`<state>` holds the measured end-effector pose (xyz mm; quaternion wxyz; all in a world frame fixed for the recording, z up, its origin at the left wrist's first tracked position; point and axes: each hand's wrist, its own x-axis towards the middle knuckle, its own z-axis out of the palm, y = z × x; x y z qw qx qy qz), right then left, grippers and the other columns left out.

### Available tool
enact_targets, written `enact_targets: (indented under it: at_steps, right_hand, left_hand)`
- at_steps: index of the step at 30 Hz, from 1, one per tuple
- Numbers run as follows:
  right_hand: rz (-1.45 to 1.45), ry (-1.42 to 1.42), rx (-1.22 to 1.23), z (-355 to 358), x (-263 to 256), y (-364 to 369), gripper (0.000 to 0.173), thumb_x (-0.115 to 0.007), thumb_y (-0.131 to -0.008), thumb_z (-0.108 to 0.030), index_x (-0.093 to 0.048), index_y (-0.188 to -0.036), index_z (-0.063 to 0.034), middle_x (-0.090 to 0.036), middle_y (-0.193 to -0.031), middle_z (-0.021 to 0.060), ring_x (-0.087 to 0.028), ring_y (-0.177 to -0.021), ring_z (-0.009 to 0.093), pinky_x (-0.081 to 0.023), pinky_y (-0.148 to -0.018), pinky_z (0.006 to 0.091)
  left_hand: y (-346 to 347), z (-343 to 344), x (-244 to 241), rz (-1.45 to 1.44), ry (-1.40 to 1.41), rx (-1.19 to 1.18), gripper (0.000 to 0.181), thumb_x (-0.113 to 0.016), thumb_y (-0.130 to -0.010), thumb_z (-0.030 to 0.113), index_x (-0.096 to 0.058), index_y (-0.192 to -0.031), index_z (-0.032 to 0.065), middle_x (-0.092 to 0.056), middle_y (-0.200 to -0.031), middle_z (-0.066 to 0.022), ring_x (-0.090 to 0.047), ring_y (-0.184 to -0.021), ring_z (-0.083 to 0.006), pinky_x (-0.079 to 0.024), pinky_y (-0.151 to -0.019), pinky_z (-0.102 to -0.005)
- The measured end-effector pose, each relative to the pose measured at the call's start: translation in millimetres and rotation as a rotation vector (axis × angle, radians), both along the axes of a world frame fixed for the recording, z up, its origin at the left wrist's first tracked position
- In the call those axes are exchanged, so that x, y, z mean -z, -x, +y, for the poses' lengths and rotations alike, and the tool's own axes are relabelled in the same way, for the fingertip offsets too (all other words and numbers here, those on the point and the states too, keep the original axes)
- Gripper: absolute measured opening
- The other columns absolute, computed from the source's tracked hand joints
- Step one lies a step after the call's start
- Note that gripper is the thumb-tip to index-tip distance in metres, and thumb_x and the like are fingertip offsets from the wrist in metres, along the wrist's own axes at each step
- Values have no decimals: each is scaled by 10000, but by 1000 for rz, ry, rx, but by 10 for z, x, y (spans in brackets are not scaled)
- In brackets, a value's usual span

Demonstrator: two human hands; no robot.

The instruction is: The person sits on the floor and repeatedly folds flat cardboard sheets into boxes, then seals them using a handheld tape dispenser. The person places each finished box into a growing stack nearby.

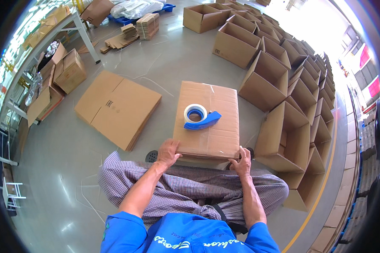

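Observation:
Before my knees lies a taped cardboard box [209, 95], its brown top facing up and a strip of clear tape along the middle. My left hand [168, 153] grips its near left corner, fingers on top and thumb at the near edge. At the near right corner, my right hand [242, 162] holds the edge between thumb and fingers. Several cardboard layers show along that near edge. A blue tape dispenser [202, 122] with a roll of clear tape [187, 109] rests on the box top, touched by neither hand.
A stack of flattened cartons [120, 107] lies on the floor at left. Rows of open cardboard boxes [269, 76] curve along the right, close to my right hand. Beyond the stack are a metal-legged table [85, 38], a strapped cardboard bundle [148, 27] and a blue pallet [123, 21].

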<state>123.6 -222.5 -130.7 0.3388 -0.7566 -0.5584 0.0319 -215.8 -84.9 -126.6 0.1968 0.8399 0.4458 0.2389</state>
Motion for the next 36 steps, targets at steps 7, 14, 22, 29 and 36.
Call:
enact_targets:
  at_steps: [7, 14, 22, 29, 36]
  right_hand:
    - [456, 243, 154, -67, 69, -50, 197, -793, -764, -111, -684, -889, -4, -704, -759, 53, -632, -671, 104, -516, -641, 269]
    - [318, 149, 255, -291, 661, -248, 156, -744, -852, -110, -647, -788, -6, -643, -676, 7, -550, -589, 67, -457, -528, 241]
    - [595, 200, 398, 99, 457, 893, 448, -718, -864, -191, -493, -1161, 58, -608, -1092, 178, -582, -1006, 268, -464, -897, 378]
    - [570, 593, 68, 2, 765, 872, 364, -620, -928, -201, -567, -1216, 15, -678, -1057, 141, -641, -931, 234, -520, -802, 355]
    - [1374, -237, 662, -112, 1048, 143, 251, -464, -1003, -298, -539, -1099, -79, -591, -871, 21, -505, -620, 119, -409, -462, 247]
  left_hand:
    - [87, -16, 162, -225, 515, -274, 482, -833, -674, 118, -593, -1090, 68, -679, -943, -147, -667, -856, -317, -522, -746, -399]
    - [-137, -164, 554, -248, 609, -565, 309, -695, -762, 77, -632, -1060, 31, -693, -960, -177, -667, -908, -341, -513, -799, -421]
    - [-981, -836, 634, -688, 609, -767, 904, -530, -741, 101, -55, -1478, -118, -485, -1265, -422, -515, -1193, -472, -399, -1058, -410]
    - [-999, -929, 657, -604, 889, -372, 481, -567, -838, 130, -529, -1278, -60, -669, -1103, -231, -639, -1035, -310, -484, -923, -362]
    - [-532, -372, 559, -1352, 1006, -1012, 496, -471, -954, 468, -492, -1246, 68, -564, -1077, -93, -562, -941, -207, -481, -820, -386]
